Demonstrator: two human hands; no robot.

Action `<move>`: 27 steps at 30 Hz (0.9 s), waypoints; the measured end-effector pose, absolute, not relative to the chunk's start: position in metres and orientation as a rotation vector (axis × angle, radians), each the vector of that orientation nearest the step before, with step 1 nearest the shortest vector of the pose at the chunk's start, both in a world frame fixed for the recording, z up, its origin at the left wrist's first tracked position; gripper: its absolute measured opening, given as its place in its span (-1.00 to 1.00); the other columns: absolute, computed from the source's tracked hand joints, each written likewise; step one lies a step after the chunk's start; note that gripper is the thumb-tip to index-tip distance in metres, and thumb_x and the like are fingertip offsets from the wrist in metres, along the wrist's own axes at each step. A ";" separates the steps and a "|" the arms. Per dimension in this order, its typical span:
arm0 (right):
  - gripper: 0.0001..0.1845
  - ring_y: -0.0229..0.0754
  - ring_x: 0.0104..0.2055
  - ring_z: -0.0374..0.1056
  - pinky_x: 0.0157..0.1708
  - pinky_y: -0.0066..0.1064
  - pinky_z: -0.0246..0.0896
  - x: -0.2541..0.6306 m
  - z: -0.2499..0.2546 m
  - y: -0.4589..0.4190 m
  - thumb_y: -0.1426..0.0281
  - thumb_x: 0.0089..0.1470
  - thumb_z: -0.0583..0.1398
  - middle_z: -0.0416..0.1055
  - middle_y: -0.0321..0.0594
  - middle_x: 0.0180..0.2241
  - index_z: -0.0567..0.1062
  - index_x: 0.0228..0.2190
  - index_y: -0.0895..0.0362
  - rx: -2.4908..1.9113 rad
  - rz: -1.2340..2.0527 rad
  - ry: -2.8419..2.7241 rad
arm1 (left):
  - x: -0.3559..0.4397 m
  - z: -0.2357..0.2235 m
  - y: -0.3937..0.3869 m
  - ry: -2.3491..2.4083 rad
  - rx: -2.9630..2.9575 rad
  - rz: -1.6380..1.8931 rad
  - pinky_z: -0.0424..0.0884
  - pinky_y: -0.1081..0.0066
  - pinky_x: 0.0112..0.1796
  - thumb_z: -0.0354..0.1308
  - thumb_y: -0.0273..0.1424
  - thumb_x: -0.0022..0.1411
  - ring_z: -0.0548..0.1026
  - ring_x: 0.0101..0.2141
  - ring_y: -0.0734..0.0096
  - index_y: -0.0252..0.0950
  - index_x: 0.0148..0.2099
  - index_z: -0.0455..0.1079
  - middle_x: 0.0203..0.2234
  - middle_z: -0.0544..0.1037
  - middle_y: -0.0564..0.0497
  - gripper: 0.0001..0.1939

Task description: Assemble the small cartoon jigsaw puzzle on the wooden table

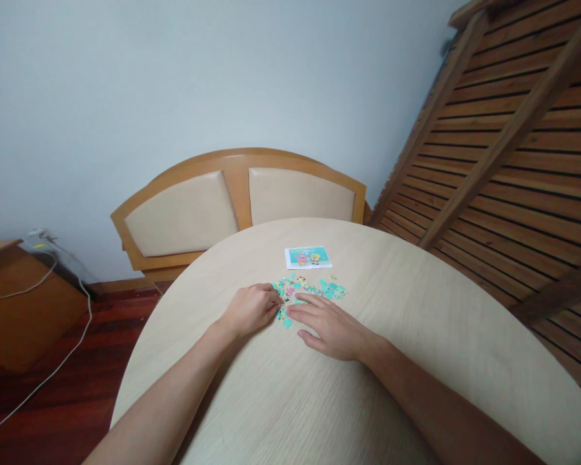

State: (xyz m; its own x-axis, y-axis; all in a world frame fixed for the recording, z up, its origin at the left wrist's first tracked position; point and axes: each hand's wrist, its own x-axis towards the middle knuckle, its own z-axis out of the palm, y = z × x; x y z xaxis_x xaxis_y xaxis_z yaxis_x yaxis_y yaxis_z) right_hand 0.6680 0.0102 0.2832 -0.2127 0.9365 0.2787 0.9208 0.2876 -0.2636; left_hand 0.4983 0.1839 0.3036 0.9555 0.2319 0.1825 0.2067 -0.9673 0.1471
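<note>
Small jigsaw puzzle pieces [336,289], mostly turquoise with some yellow and pink, lie loose in a patch on the round table [416,323]. At the patch's left edge is my left hand [252,309], its fingers curled and closed on a small puzzle piece [281,305] that shows only as a thin edge. My right hand [332,326] reaches in from the other side, palm down and fingers spread, over the near pieces. It holds nothing that I can see, and it covers part of the patch. Just beyond the pieces lies a picture card [308,258] with cartoon figures on turquoise.
A wooden headboard [242,194] with cream padded panels stands behind the table against the wall. Slatted wooden boards [503,148] lean at the right. On the left are a wooden cabinet [29,310] and a white cable [72,345] running down to the dark red floor.
</note>
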 end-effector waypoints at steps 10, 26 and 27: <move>-0.55 0.07 0.37 0.02 0.31 0.02 0.01 0.668 0.281 0.010 0.35 0.26 0.12 0.35 -0.15 0.22 0.43 0.15 0.07 -1.673 0.014 -2.211 | 0.500 0.298 0.183 0.332 2.948 0.323 0.38 0.45 -0.31 0.14 -0.37 0.33 0.56 -0.26 0.32 -0.14 -0.19 0.56 -0.28 0.59 0.02 -0.84; -0.64 0.03 0.22 0.25 0.22 -0.05 0.20 0.677 0.283 0.014 0.45 0.18 0.14 0.53 -0.08 0.00 0.54 0.00 0.16 -1.533 -0.151 -2.220 | 0.502 0.297 0.184 0.340 2.946 0.337 0.35 0.47 -0.33 0.12 -0.40 0.31 0.53 -0.32 0.37 -0.16 -0.25 0.54 -0.34 0.58 0.04 -0.84; -0.65 0.03 0.21 0.27 0.20 -0.06 0.23 0.680 0.281 0.014 0.45 0.19 0.13 0.54 -0.09 -0.01 0.54 -0.02 0.14 -1.529 -0.152 -2.180 | 0.502 0.298 0.183 0.340 2.945 0.337 0.35 0.46 -0.33 0.12 -0.40 0.31 0.53 -0.32 0.37 -0.17 -0.26 0.54 -0.34 0.58 0.04 -0.84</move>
